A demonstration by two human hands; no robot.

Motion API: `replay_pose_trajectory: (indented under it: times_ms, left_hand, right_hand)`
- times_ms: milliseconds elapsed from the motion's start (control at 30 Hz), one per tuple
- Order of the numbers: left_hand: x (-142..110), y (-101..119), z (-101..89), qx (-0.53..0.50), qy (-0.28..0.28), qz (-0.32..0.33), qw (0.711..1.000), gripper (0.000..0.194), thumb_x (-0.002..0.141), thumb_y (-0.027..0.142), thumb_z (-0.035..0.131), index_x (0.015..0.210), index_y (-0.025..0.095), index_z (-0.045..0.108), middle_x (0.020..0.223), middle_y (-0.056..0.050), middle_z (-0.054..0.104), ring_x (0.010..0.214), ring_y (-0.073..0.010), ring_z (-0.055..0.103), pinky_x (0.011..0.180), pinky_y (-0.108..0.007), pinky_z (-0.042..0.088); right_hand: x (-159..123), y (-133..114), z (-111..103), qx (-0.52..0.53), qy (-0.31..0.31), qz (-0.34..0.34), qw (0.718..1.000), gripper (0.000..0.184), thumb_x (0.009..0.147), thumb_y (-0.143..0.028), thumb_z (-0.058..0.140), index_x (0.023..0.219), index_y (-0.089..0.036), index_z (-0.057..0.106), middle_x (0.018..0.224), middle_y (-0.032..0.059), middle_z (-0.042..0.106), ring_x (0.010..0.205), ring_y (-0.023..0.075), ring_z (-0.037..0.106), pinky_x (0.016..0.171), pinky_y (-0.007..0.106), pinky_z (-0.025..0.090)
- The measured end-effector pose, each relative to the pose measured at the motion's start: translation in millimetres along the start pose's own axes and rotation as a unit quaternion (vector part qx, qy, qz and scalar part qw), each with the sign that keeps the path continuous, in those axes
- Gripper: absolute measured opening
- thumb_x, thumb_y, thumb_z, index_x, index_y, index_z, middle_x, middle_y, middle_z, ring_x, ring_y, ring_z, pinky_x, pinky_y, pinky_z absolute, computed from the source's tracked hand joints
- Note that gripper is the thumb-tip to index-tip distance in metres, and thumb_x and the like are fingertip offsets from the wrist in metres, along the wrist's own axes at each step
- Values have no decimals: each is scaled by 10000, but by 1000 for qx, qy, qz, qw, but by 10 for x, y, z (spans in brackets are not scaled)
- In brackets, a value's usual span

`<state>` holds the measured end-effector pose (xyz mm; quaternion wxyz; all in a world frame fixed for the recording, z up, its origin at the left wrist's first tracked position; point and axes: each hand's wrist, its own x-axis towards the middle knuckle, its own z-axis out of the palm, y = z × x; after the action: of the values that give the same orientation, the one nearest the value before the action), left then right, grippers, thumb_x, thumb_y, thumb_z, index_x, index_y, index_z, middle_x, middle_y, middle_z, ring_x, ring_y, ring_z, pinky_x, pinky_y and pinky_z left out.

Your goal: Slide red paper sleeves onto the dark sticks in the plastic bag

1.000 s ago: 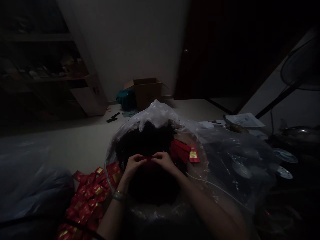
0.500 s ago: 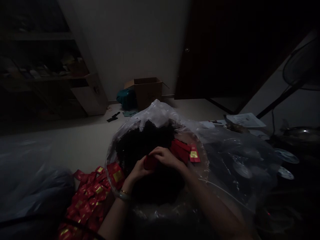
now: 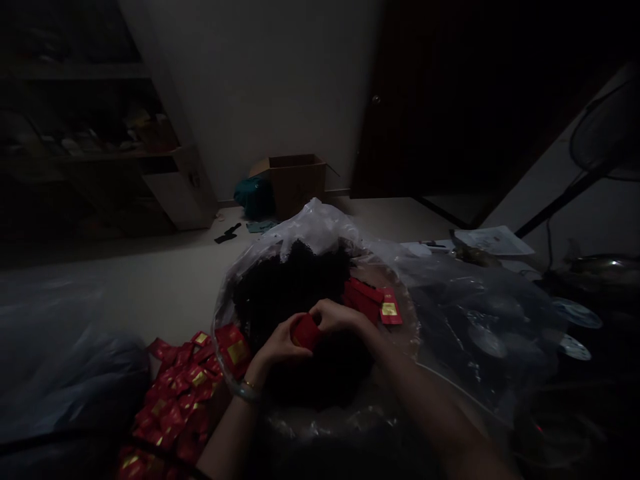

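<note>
Between my two hands is a small red packet [image 3: 306, 332], held above a heap of loose black, leaf-like material [image 3: 285, 283]. My left hand [image 3: 280, 343] wraps its fingers round the packet's left side. Against the packet's upper right edge, my right hand [image 3: 336, 315] is closed in a pinch. The heap lies in a wide round container lined with clear plastic [image 3: 320, 217]. Right of my hands, inside the container, rest some red packets [image 3: 363, 299] and one more with a gold label [image 3: 390, 308]. Dim light hides fine detail.
Many red and gold packets [image 3: 173, 400] are piled at the lower left, beside a dark plastic-covered bundle [image 3: 75, 380]. A cardboard box [image 3: 299, 183] and a teal bag [image 3: 254, 197] stand by the wall. Clear plastic sheeting [image 3: 480, 313] covers the right side, near a fan [image 3: 607, 133].
My right hand has shifted slightly, its fingers now at the packet's upper right edge. The packet is turned, showing more of its red face. My left hand stays nearly in place.
</note>
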<state>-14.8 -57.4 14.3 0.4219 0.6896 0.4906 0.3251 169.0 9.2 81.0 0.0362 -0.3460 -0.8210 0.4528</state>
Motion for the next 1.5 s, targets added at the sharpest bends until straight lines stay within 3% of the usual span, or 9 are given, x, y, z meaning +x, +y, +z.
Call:
replay_pose_trajectory:
  times_ms: [100, 300, 567, 800, 1000, 1133, 1300, 1400, 1500]
  left_hand:
    - [-12, 47, 48, 67, 43, 10, 997, 787, 553, 314, 793, 1257, 187, 465, 1097, -69, 644, 959, -238, 609, 865, -356, 472]
    - [0, 85, 117, 107, 58, 24, 992, 672, 580, 191, 689, 1206, 188, 446, 982, -42, 639, 825, -193, 615, 741, -293, 471]
    - [3, -30, 92, 102, 141, 21, 984, 533, 603, 224, 658, 1099, 204, 462, 938, -30, 636, 793, -193, 625, 718, -294, 473]
    - [16, -68, 122, 105, 208, 14, 972, 444, 602, 302, 669, 981, 191, 466, 842, -10, 609, 715, -166, 605, 654, -281, 481]
    - [25, -130, 121, 98, 262, 12, 960, 485, 590, 327, 697, 988, 192, 453, 875, -27, 601, 768, -187, 617, 682, -299, 491]
    - [24, -171, 131, 83, 310, 2, 947, 554, 599, 388, 717, 1030, 198, 425, 882, -38, 606, 790, -205, 632, 675, -306, 498]
    - [20, -199, 138, 44, 317, -7, 947, 609, 578, 451, 730, 1031, 202, 409, 803, -13, 618, 677, -190, 621, 599, -298, 485]
    - [27, -215, 132, 34, 287, -5, 957, 629, 529, 452, 758, 1001, 201, 425, 748, 12, 616, 629, -169, 601, 568, -269, 463]
    - [41, -201, 125, 32, 243, -12, 970, 575, 543, 418, 753, 986, 195, 463, 707, 35, 609, 594, -140, 578, 554, -241, 440]
  right_hand:
    - [1, -15, 9, 15, 40, -16, 999, 154, 672, -176, 585, 782, -128, 680, 642, -32, 609, 575, 92, 544, 476, 148, 356]
    - [47, -58, 79, -46, 25, 14, 999, 198, 624, -143, 615, 798, -133, 707, 579, -41, 590, 543, 100, 544, 479, 159, 341]
    - [-10, -178, -10, -37, 134, -54, 989, 237, 676, -130, 609, 874, -164, 734, 791, 6, 710, 732, 143, 628, 624, 192, 418]
    - [-35, -399, -31, -83, 160, -75, 981, 176, 719, -139, 630, 839, -184, 751, 782, 22, 706, 707, 139, 618, 622, 209, 411]
    - [10, -368, -89, -18, 305, -65, 950, 137, 738, -161, 638, 854, -170, 712, 838, 27, 682, 775, 148, 612, 725, 244, 454]
    - [45, -310, -57, -34, 363, -66, 929, 270, 762, -164, 628, 1027, -200, 667, 993, 55, 639, 922, 175, 586, 854, 318, 454]
    - [-53, -381, 94, -164, 267, -171, 934, 191, 755, -324, 705, 912, -215, 702, 1050, 84, 594, 1073, 232, 504, 924, 369, 410]
    - [-81, -453, 164, -266, 147, -110, 946, 210, 761, -321, 699, 938, -207, 701, 957, 88, 611, 931, 233, 561, 778, 331, 448]
    - [-65, -483, 188, -305, 83, -31, 948, 169, 845, -268, 594, 958, -210, 705, 896, 76, 620, 800, 196, 596, 652, 273, 424]
